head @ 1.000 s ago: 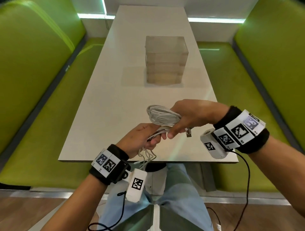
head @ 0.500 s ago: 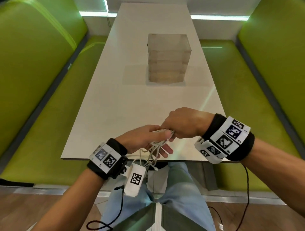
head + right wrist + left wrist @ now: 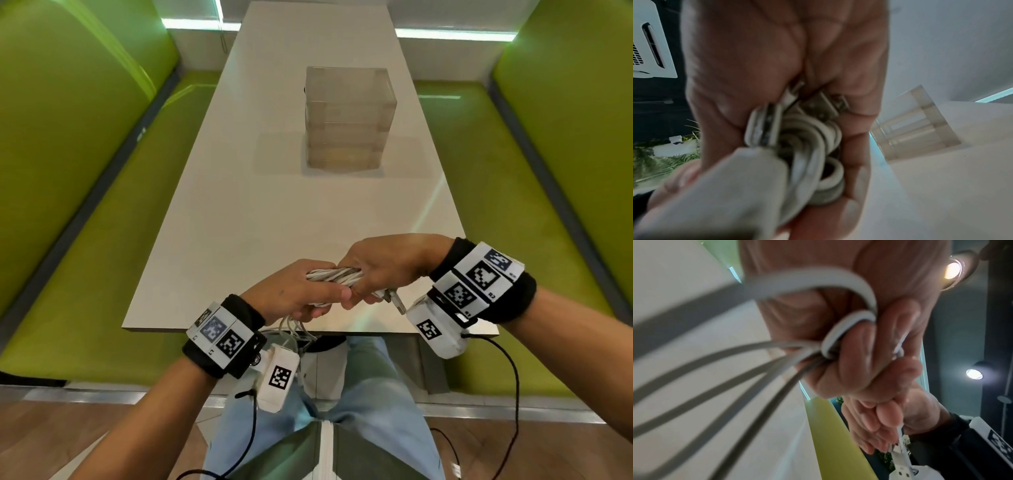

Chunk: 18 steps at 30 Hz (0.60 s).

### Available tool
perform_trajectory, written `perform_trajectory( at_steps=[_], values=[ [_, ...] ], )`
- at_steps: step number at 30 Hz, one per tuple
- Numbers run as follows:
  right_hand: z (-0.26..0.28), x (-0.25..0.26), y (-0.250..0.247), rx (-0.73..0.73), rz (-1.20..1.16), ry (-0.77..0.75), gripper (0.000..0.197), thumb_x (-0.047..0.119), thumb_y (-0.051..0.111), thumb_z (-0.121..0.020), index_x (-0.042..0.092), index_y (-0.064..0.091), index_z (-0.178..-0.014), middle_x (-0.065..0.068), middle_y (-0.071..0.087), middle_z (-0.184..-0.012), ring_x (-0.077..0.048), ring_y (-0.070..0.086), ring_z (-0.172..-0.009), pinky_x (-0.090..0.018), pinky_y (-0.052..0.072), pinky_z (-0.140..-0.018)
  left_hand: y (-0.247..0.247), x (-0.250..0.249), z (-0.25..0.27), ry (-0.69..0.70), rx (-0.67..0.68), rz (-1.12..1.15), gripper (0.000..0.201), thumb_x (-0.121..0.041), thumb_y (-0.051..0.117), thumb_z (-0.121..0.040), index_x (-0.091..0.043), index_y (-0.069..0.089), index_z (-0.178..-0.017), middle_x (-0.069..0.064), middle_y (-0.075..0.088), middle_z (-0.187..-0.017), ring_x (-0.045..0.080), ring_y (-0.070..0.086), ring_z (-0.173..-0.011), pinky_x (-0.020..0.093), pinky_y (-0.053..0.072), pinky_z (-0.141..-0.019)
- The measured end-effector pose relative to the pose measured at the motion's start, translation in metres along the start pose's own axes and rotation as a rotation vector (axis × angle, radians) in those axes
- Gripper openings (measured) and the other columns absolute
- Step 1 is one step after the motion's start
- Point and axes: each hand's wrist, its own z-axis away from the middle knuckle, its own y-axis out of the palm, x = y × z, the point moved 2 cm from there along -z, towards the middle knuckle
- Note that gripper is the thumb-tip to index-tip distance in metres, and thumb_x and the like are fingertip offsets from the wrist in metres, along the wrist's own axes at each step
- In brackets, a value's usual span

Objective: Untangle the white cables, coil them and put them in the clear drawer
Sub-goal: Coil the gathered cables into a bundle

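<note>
A bundle of white cables is stretched between my two hands above the near edge of the table. My left hand grips one end, with loose loops hanging below it toward my lap. My right hand is curled round the twisted part of the cables, and a USB plug sticks out beneath it. The clear drawer unit stands further back on the table, all its drawers closed.
The white table runs away from me between two green bench seats. My legs in jeans are below the near table edge. Black wires hang from both wrist cameras.
The hands came together and dropped toward the table edge. The open coil held up by the right hand a second ago is now a tight twisted bundle gripped between both hands.
</note>
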Motion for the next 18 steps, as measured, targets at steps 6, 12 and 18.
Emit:
perform_trajectory(
  at_steps=[6,12,18],
  values=[
    [0.014,0.000,-0.020,-0.128,0.036,-0.011,0.018,0.024,0.065,-0.088,0.020,0.060,-0.071,0.006,0.057,-0.054,-0.011,0.050,-0.047,-0.023,0.043,-0.049,-0.007,0.012,0.001,0.083,-0.012,0.070,0.057,-0.065,0.060,-0.076,-0.023,0.061,-0.115,0.005,0.062,-0.064,0.024,0.065,-0.066,0.028,0.050,-0.067],
    [0.031,-0.002,-0.042,-0.347,-0.160,-0.039,0.027,0.022,0.065,-0.087,0.020,0.057,-0.062,0.005,0.059,-0.051,-0.012,0.052,-0.047,-0.025,0.042,-0.048,-0.012,0.011,-0.003,0.210,-0.276,0.146,0.034,-0.045,0.050,-0.092,-0.013,0.055,-0.082,-0.002,0.043,-0.056,0.019,0.059,-0.057,0.032,0.047,-0.064],
    [0.004,0.001,-0.012,-0.612,-0.356,-0.056,0.025,0.026,0.066,-0.087,0.015,0.058,-0.065,0.001,0.060,-0.057,-0.011,0.054,-0.046,-0.022,0.044,-0.046,-0.010,0.001,-0.015,0.351,-0.567,0.484,0.029,-0.018,0.036,-0.101,0.001,0.057,-0.099,0.009,0.071,-0.090,0.022,0.069,-0.083,0.035,0.057,-0.077]
  ],
)
